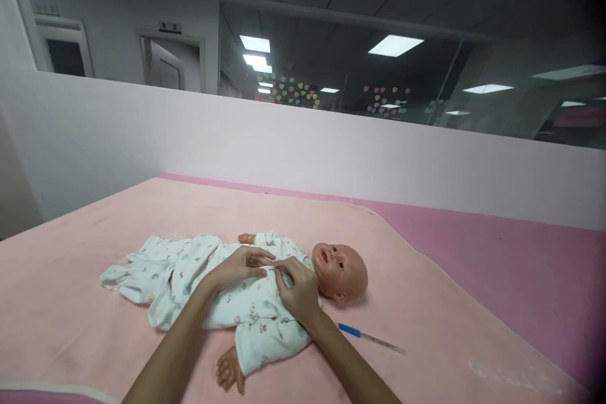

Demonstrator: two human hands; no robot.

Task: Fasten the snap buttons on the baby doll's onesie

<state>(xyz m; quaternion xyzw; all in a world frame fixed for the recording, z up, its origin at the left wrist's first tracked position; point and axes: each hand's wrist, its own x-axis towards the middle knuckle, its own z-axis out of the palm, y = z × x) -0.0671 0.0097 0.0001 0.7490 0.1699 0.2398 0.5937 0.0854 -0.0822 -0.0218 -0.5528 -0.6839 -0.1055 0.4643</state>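
Note:
A baby doll (344, 271) lies on its back with its head to the right. It wears a white long-sleeved baby shirt (246, 303) with small green and brown prints, and matching baby pants (146, 265). My left hand (242, 267) rests on the doll's chest, thumb and bent fingers apart over the cloth. Close beside it, my right hand (299, 290) pinches the shirt's front near the upper chest between thumb and fingers. What exactly lies between those fingertips is too small to make out. One doll hand (230, 368) sticks out of the near sleeve.
A pen-like stick with a blue end (350, 329) lies right of my right forearm. Under the doll spreads a peach blanket (416, 303) over a pink mat (511, 271). A low white wall (303, 145) with glass above it bounds the far side.

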